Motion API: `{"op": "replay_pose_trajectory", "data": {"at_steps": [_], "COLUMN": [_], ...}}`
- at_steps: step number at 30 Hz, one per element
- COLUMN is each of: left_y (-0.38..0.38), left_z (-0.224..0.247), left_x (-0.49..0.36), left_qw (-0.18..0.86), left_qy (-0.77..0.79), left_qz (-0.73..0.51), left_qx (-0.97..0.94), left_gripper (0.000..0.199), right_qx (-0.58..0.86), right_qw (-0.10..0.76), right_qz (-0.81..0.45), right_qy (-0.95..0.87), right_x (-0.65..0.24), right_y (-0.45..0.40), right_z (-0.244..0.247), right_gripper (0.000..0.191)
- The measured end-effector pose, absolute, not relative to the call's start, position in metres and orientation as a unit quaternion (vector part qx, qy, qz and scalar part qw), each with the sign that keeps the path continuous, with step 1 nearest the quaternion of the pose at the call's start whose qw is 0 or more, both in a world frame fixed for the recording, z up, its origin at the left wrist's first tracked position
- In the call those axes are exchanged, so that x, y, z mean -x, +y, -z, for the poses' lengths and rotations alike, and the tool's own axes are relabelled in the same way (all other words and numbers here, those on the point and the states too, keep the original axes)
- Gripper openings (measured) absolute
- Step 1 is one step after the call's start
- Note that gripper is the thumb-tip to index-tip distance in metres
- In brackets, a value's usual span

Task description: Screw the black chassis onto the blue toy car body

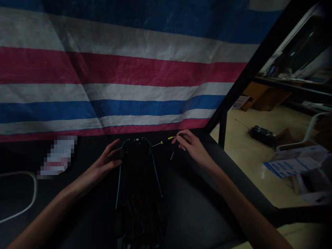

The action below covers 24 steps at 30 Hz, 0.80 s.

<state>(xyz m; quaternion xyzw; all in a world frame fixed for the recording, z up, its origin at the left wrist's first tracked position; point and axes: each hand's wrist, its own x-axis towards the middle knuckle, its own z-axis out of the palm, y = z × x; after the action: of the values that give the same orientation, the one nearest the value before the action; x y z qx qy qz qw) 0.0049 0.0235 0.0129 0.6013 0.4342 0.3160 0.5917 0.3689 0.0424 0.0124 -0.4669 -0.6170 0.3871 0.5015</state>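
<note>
A long black model car (137,180) with light-blue edge trim lies on the dark table, apparently underside up; its details are lost in shadow. At its far left side is my left hand (110,160), fingers apart, the fingertips against or very close to its edge. My right hand (187,141) is beyond the car's far right corner with its fingers pinched. A screwdriver with a yellow-and-black handle (168,138) runs from these fingertips toward the car. A second thin metal shaft (172,155) slants down below the fingers. Which of the two the hand grips is hard to make out.
A striped woven plastic sheet (145,72) hangs behind the table (192,197). A blurred-out packet (58,157) and a white cable (35,190) lie at left. Right of the table, another dark model vehicle (262,135) and boxes (293,166) stand on the floor.
</note>
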Motion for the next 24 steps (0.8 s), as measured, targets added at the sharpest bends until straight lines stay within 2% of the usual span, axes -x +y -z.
{"op": "replay_pose_trajectory", "data": {"at_steps": [5, 7, 11, 16, 24], "left_y": [0.018, 0.017, 0.015, 0.015, 0.016], "left_z": [-0.016, -0.017, -0.017, -0.011, -0.006], "left_x": [0.006, 0.007, 0.006, 0.006, 0.006], "left_qw": [0.663, 0.667, 0.664, 0.671, 0.690], "left_qy": [0.385, 0.376, 0.378, 0.352, 0.319], "left_qz": [-0.279, -0.283, -0.288, -0.309, -0.331], "left_qx": [-0.579, -0.578, -0.578, -0.574, -0.559], "left_gripper": [0.094, 0.096, 0.099, 0.104, 0.107], "right_qx": [0.452, 0.411, 0.335, 0.371, 0.368], "right_qw": [0.534, 0.489, 0.336, 0.264, 0.224], "right_qz": [-0.355, -0.364, -0.339, -0.188, -0.174], "right_qy": [-0.620, -0.678, -0.812, -0.870, -0.886], "right_x": [-0.332, -0.307, -0.258, -0.228, -0.220], "right_y": [0.043, 0.036, 0.016, -0.005, -0.015], "right_z": [-0.058, -0.084, -0.120, -0.120, -0.119], "right_gripper": [0.022, 0.021, 0.012, 0.014, 0.013]}}
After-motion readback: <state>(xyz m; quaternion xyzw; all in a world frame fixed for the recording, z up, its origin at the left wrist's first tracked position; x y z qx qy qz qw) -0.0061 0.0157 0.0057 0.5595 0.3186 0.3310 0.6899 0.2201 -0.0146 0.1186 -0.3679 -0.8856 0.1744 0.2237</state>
